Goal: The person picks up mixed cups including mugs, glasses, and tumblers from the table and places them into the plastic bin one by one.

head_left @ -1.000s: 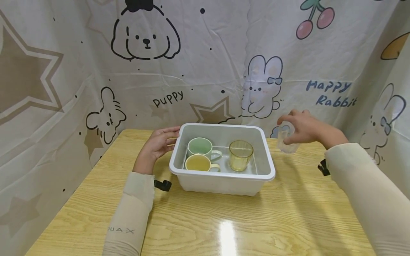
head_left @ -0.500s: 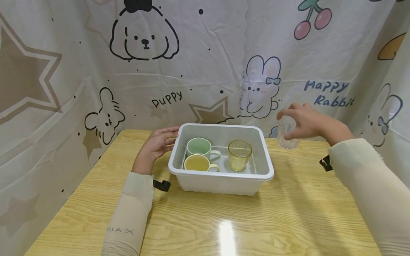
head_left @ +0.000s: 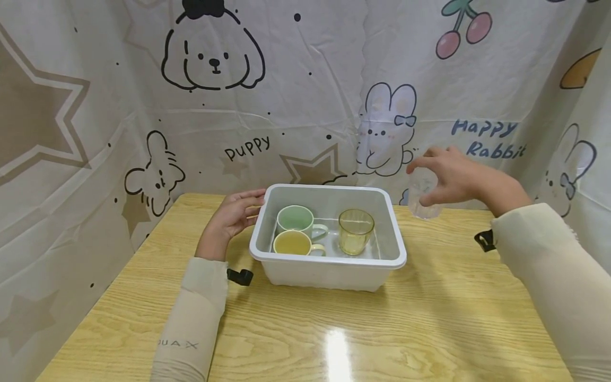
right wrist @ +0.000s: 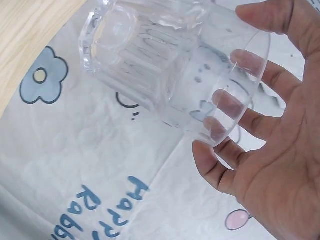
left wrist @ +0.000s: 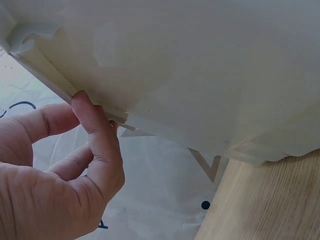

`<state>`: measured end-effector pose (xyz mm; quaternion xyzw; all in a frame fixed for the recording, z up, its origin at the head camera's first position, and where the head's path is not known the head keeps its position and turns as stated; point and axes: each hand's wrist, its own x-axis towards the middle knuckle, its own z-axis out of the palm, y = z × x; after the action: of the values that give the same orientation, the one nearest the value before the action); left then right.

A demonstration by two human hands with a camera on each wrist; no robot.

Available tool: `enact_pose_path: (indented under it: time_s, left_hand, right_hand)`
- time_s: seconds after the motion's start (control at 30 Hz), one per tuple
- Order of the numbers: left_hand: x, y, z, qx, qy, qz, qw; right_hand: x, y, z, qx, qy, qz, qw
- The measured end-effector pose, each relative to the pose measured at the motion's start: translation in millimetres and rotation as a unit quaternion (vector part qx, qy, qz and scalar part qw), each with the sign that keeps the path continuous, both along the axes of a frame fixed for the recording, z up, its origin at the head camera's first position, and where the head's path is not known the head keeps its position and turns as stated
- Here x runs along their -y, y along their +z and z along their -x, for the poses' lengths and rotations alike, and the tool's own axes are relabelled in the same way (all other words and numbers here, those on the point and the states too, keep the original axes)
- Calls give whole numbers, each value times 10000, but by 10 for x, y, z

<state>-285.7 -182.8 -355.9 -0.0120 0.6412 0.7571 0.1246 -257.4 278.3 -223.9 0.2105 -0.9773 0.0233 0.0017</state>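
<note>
My right hand [head_left: 451,178] grips a clear glass [head_left: 424,199] near its rim, just right of the plastic basin and over the table's back edge in the head view. The right wrist view shows the glass [right wrist: 150,65] with a faceted lower part, thumb on one side and fingers on the other. My left hand [head_left: 234,215] is at the basin's left rim; in the left wrist view its curled fingertips hold the rim edge. The light grey basin [head_left: 329,273] contains a green mug [head_left: 296,216], a yellow mug [head_left: 292,243] and a yellow-tinted glass [head_left: 355,233].
The basin stands on a wood-grain table [head_left: 286,334]. A printed cloth [head_left: 305,95] with cartoon animals hangs behind the table and along both sides.
My right hand has raised the clear glass slightly and brought it a little toward the back. The left hand stays at the basin rim, and the basin and its contents keep their places.
</note>
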Motion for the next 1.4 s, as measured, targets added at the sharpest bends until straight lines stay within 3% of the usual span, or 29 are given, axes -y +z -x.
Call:
enact_pose_path:
  time_s: [0.57, 0.97, 1.4]
  left_hand:
    - [8, -14, 19, -12, 8, 2, 10000]
    - [21, -10, 22, -16, -71, 26, 10000]
    - [7, 1, 16, -10, -30, 13, 10000]
  right_hand:
    - [257, 196, -260, 158, 66, 1, 9999]
    - [415, 216, -415, 65, 681, 258, 9973]
    - [641, 204, -561, -328, 1331, 368, 9899]
